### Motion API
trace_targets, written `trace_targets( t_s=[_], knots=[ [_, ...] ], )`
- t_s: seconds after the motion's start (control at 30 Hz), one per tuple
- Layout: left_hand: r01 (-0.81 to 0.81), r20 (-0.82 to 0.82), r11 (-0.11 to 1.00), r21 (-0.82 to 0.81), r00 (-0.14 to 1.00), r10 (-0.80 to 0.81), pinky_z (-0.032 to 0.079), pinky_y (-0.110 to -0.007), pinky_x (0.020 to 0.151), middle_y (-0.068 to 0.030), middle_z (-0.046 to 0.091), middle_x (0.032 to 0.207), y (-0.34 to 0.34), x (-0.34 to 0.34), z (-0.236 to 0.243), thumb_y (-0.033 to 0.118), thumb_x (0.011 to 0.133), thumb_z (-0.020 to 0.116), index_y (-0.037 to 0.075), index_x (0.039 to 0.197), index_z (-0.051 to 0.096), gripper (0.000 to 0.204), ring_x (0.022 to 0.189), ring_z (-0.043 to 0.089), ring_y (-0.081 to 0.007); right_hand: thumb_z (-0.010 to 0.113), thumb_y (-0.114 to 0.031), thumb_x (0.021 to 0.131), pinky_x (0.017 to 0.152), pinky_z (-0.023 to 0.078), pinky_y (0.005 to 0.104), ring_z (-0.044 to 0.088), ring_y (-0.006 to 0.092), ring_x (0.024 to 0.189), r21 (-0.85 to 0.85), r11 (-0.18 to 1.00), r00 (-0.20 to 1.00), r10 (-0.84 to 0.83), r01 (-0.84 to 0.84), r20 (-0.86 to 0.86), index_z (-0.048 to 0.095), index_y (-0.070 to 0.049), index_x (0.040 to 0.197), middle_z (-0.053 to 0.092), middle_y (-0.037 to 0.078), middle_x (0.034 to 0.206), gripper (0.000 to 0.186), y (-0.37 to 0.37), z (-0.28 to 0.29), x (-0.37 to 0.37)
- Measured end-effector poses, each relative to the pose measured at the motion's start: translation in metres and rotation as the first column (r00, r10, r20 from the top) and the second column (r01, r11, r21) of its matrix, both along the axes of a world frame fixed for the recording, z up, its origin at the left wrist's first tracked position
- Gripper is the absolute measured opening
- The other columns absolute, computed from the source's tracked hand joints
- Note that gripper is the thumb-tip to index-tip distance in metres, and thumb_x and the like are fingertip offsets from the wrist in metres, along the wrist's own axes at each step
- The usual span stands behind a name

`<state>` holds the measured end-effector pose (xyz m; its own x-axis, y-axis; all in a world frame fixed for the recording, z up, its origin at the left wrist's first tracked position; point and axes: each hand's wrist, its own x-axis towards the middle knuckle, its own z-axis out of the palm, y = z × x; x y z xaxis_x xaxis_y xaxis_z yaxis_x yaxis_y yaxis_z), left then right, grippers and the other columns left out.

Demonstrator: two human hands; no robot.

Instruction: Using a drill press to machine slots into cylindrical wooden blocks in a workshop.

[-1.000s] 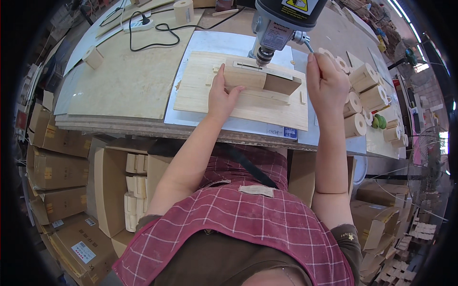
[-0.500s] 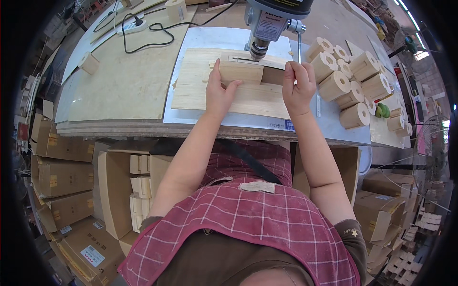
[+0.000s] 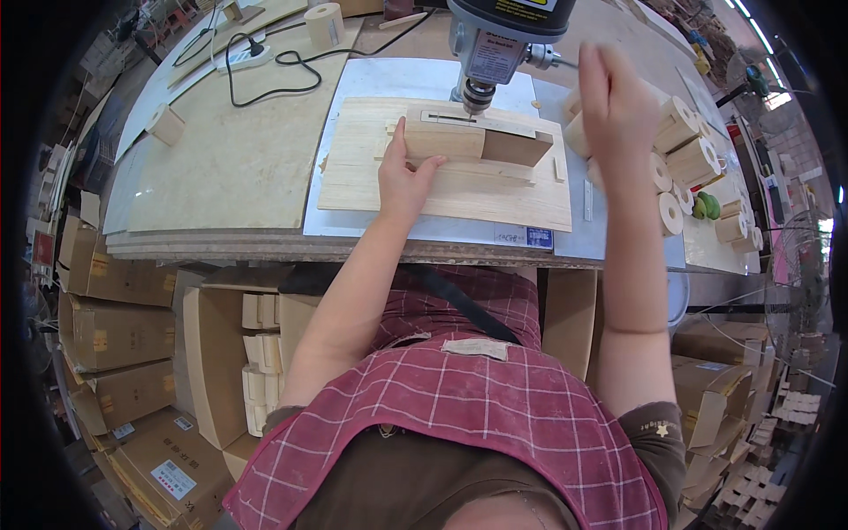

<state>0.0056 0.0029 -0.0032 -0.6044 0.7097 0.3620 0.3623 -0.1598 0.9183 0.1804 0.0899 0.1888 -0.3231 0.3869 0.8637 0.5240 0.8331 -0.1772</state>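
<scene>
My left hand [image 3: 408, 181] grips the left end of a pale wooden block [image 3: 446, 140], its thumb along the near face and its fingers over the end. The block sits in a wooden jig on a flat board [image 3: 362, 190], under a slotted top plate [image 3: 495, 124]. Above the plate, the chuck [image 3: 477, 95] of a bench drill press [image 3: 503, 53] points down, its bit near the plate's slot. My right hand [image 3: 614, 102], blurred by motion, is closed at the end of the drill press lever [image 3: 565, 63], raised to the right of the machine.
Several wooden cylinders with centre holes [image 3: 678, 119] are stacked at the right, beside a small green object [image 3: 707, 205]. A power strip [image 3: 243, 58] with a black cable lies at the back left. Below the table edge stands an open carton [image 3: 212, 371] holding wooden pieces.
My right hand has risen and moved right and away from me, the lever swinging from hanging down to pointing right. The drill chuck looks nearly unchanged. My left hand stays on the block.
</scene>
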Motion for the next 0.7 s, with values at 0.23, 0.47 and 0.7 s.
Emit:
trace_targets(
  t_s=[0.23, 0.47, 0.7],
  knots=[
    [0.098, -0.011, 0.994, -0.041, 0.995, -0.099, 0.043, -0.026, 0.056, -0.0132, 0.059, 0.091, 0.013, 0.018, 0.006, 0.012, 0.069, 0.071, -0.001, 0.131, 0.035, 0.073, 0.062, 0.052, -0.0165, 0.040, -0.028, 0.083, 0.072, 0.043, 0.0400, 0.059, 0.0343, 0.080, -0.227, 0.973, 0.987, -0.015, 0.052, 0.161, 0.061, 0.001, 0.083, 0.061, 0.022, 0.080, 0.036, 0.079, 0.074, -0.020],
    [0.091, -0.047, 0.996, 0.006, 0.995, -0.090, 0.044, -0.027, 0.056, -0.0135, 0.057, 0.089, 0.013, 0.024, 0.001, 0.012, 0.070, 0.070, -0.001, 0.131, 0.035, 0.072, 0.065, 0.053, -0.0196, 0.041, -0.028, 0.083, 0.072, 0.044, 0.0403, 0.059, 0.0339, 0.081, -0.278, 0.959, 0.982, 0.006, 0.047, 0.188, 0.062, 0.000, 0.082, 0.061, 0.022, 0.082, 0.035, 0.069, 0.074, -0.024],
    [0.072, -0.115, 0.997, 0.017, 0.991, -0.070, 0.044, -0.028, 0.058, -0.0129, 0.056, 0.091, 0.011, 0.021, -0.004, 0.012, 0.071, 0.069, -0.001, 0.131, 0.033, 0.071, 0.069, 0.054, -0.0201, 0.042, -0.029, 0.084, 0.070, 0.044, 0.0420, 0.059, 0.0356, 0.080, -0.404, 0.913, 0.985, 0.020, 0.053, 0.173, 0.061, 0.000, 0.081, 0.061, 0.022, 0.080, 0.034, 0.020, 0.051, -0.004]
  ],
)
